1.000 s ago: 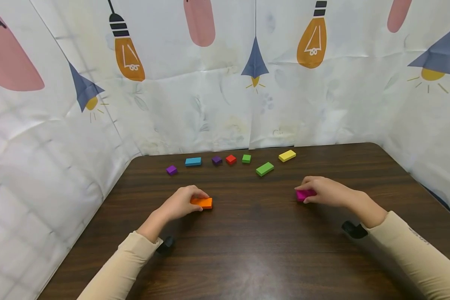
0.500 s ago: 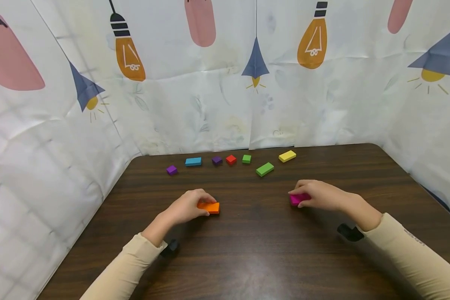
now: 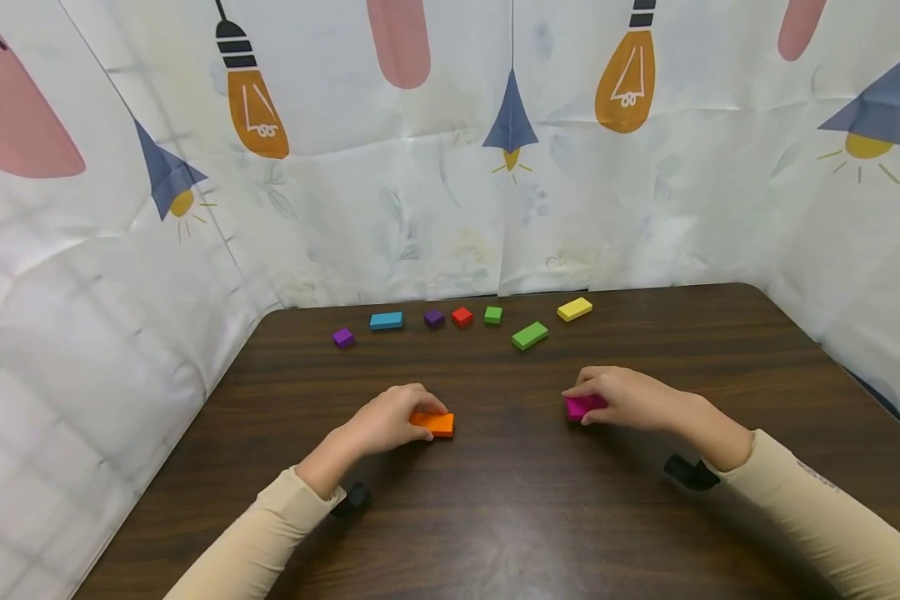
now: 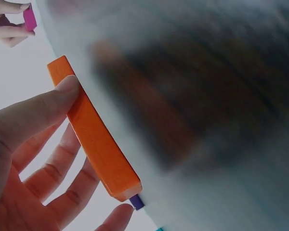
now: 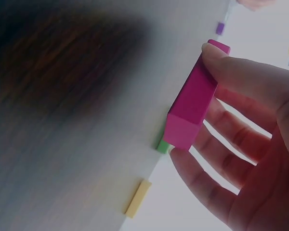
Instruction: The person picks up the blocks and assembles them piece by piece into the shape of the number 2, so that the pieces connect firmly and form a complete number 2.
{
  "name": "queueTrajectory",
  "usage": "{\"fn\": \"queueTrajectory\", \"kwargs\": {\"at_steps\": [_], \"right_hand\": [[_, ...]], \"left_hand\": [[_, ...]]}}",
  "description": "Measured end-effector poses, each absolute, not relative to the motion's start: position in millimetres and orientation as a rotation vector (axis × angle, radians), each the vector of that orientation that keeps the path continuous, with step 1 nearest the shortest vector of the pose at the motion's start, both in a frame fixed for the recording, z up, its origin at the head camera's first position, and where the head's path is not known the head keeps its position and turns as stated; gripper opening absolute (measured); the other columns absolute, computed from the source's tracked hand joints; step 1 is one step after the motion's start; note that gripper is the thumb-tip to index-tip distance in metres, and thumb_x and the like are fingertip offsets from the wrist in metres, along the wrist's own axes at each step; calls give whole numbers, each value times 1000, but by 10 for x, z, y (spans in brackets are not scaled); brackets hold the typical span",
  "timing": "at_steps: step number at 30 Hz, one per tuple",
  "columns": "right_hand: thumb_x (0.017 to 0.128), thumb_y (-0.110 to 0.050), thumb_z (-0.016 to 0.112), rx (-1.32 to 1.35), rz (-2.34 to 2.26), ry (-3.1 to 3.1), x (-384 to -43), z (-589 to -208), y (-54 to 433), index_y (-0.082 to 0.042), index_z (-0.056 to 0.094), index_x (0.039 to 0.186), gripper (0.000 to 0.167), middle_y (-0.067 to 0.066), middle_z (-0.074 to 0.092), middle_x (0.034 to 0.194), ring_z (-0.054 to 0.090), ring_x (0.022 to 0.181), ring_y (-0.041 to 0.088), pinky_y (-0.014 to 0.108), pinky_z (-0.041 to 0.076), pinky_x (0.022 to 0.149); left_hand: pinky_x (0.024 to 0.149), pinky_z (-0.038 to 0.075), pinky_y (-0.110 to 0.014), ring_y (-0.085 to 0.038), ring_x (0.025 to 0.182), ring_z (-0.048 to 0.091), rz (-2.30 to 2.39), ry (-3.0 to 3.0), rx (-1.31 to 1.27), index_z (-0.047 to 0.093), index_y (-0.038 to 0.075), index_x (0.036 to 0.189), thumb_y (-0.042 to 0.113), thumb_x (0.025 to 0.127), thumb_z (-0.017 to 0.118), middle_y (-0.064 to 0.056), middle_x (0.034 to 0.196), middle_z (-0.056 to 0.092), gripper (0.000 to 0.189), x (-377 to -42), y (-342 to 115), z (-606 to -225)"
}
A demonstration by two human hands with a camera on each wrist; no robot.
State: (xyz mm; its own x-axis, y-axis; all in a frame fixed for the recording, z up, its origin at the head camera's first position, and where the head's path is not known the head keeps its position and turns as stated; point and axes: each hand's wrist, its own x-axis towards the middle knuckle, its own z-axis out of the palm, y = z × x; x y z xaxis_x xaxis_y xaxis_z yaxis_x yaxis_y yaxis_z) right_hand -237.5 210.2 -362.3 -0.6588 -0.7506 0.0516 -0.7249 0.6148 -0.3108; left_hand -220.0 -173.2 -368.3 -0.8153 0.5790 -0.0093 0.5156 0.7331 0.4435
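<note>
My left hand (image 3: pixel 390 419) pinches an orange rectangular block (image 3: pixel 437 425) between thumb and fingers. In the left wrist view the orange block (image 4: pixel 98 134) shows its full length, with the thumb on its near side. On the right, a magenta rectangular block (image 3: pixel 583 407) is gripped the same way by my right hand (image 3: pixel 630 398). The right wrist view has the magenta block (image 5: pixel 195 98) under the thumb, fingers behind it. Both blocks are low over the dark wooden table (image 3: pixel 495 508), facing each other with a gap between; whether they touch the table I cannot tell.
Along the table's far side lie a purple block (image 3: pixel 342 337), a blue block (image 3: pixel 386 321), a dark purple block (image 3: pixel 434 318), a red block (image 3: pixel 462 317), a small green block (image 3: pixel 492 315), a longer green block (image 3: pixel 529 336) and a yellow block (image 3: pixel 574 309). A printed curtain (image 3: pixel 435 208) hangs behind.
Both hands have moved inward and slightly nearer to me, carrying the orange block rightward and the magenta block leftward, so the gap between them is narrower. The far blocks have stayed put.
</note>
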Motion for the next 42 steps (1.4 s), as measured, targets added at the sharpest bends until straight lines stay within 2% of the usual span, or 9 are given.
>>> {"fn": "queueTrajectory", "kwargs": {"at_steps": [6, 14, 23, 42], "right_hand": [[88, -12, 83, -1291, -483, 2740, -2353, -3639, 2020, 1, 74, 122, 38, -3, 61, 101, 57, 85, 9, 28, 53, 72], [87, -13, 83, -1305, -465, 2736, -2321, -3645, 1938, 0, 74, 122, 39, -2, 62, 102, 60, 90, 13, 30, 55, 76], [87, -15, 83, -1331, -446, 2713, -2288, -3675, 1829, -2, 74, 124, 40, -2, 63, 105, 63, 93, 15, 31, 55, 78], [87, -17, 84, -1339, -447, 2702, -2259, -3704, 1695, -4, 74, 124, 40, -3, 63, 104, 63, 90, 13, 31, 55, 78]], "left_hand": [[91, 53, -41, -21, 100, 63, 646, 2772, 901, 76, 8, 116, 6, 86, 83, -1, 109, 68, 31, -2176, -1683, -3681], [92, 53, -42, -22, 101, 64, 636, 2764, 905, 76, 7, 115, 7, 85, 84, -2, 109, 68, 31, -2176, -1632, -3685], [87, 53, -40, -19, 94, 63, 622, 2762, 919, 77, 9, 114, 8, 84, 85, 3, 102, 66, 30, -2170, -1580, -3709], [89, 53, -43, -23, 99, 64, 627, 2737, 913, 77, 9, 114, 9, 84, 85, -1, 108, 68, 31, -2174, -1433, -3716]]}}
